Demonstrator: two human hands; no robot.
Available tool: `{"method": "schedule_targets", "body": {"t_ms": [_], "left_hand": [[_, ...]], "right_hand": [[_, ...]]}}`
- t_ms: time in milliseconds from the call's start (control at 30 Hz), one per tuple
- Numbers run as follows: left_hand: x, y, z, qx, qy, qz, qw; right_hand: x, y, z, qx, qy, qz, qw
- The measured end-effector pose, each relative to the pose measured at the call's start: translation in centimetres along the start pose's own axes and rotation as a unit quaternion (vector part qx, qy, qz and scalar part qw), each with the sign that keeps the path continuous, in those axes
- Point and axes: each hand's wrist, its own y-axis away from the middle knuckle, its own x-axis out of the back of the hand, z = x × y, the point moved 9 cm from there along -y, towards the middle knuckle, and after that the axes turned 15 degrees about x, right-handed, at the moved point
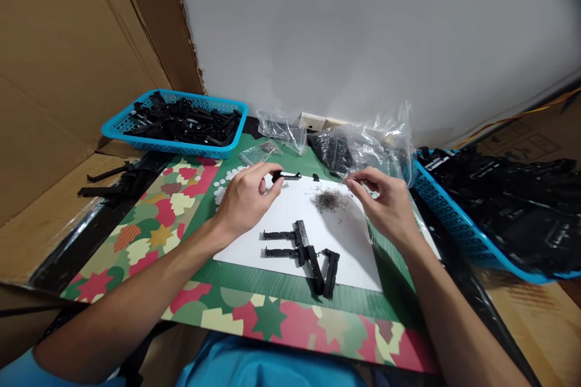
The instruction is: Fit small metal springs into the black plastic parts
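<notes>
Between the thumb and fingers of my left hand (249, 198) is a small black plastic part (290, 176), held above the white sheet (354, 260). My right hand (384, 202) is pinched at the sheet's right side, on a tiny thin piece too small to make out. A pile of tiny metal springs (327, 200) lies on the sheet between my hands, with a small black piece (316, 177) just behind it. Nearer to me, several long black plastic parts (310, 257) rest on the sheet, some touching one another.
A blue basket (181, 148) of black parts stands at the back left, another blue basket (458, 224) at the right. Clear plastic bags (367, 145) lie along the wall. More black parts (111, 184) sit left of the patterned board (167, 236).
</notes>
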Motion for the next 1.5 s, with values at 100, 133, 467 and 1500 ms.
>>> {"method": "schedule_targets", "body": {"t_ms": [100, 133, 467, 1500], "left_hand": [[-0.1, 0.0, 0.1, 0.0, -0.003, -0.005, 1.0], [-0.1, 0.0, 0.1, 0.0, -0.004, -0.007, 1.0], [-0.1, 0.0, -0.1, 0.0, -0.012, -0.009, 1.0], [-0.5, 0.0, -0.2, 0.01, -0.016, -0.024, 1.0]], "right_hand": [[-2.2, 0.3, 0.2, 0.021, -0.008, -0.087, 0.996], [-3.0, 0.5, 0.3, 0.029, -0.009, -0.117, 0.993], [0.7, -0.1, -0.6, 0.0, -0.051, 0.006, 0.999], [-2.6, 1.2, 1.3, 0.009, -0.039, -0.102, 0.994]]}}
